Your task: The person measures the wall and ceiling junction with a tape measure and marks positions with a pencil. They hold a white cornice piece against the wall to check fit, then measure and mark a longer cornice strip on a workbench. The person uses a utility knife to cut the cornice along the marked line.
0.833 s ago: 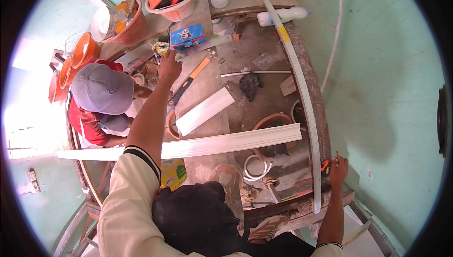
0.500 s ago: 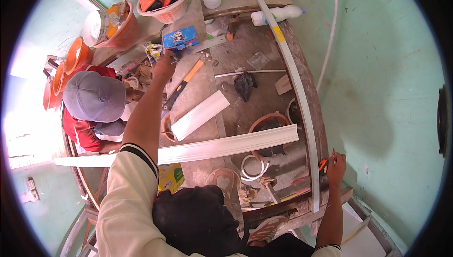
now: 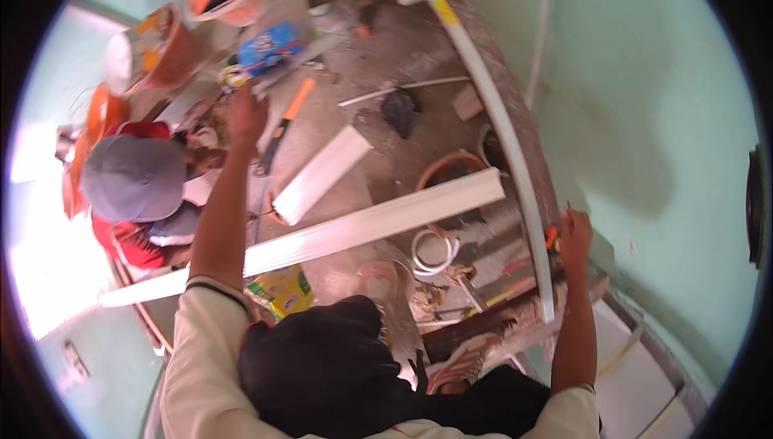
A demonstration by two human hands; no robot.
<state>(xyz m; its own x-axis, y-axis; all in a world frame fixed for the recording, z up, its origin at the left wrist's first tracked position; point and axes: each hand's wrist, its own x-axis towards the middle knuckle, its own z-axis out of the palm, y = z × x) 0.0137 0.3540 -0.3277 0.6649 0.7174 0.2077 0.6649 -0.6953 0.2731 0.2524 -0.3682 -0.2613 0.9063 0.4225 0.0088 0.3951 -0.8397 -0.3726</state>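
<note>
My left hand (image 3: 248, 117) reaches over the bench at the far left, smeared by motion. Its fingers are near a blue box (image 3: 270, 48) and a flat metal strip (image 3: 310, 54); whether they hold anything is unclear. Just right of this hand lies a hammer (image 3: 284, 126) with an orange and black handle. At the right, my right hand (image 3: 575, 236) is closed on a thin stick that looks like a pencil. Beside its fingers sits an orange and black tape measure (image 3: 552, 238), near a long pale bar (image 3: 491, 101).
A long white moulding (image 3: 370, 225) crosses the bench, with a shorter white piece (image 3: 324, 175) behind it. A person in a grey cap (image 3: 135, 177) crouches at left. Buckets (image 3: 165, 52) stand behind them. A black bag (image 3: 399, 111) and coiled white tube (image 3: 435, 252) lie centrally.
The whole view has shifted and tilted, moving most things left and up in the picture. The metal strip's near end looks closer to my left hand. My right hand stays by the tape measure.
</note>
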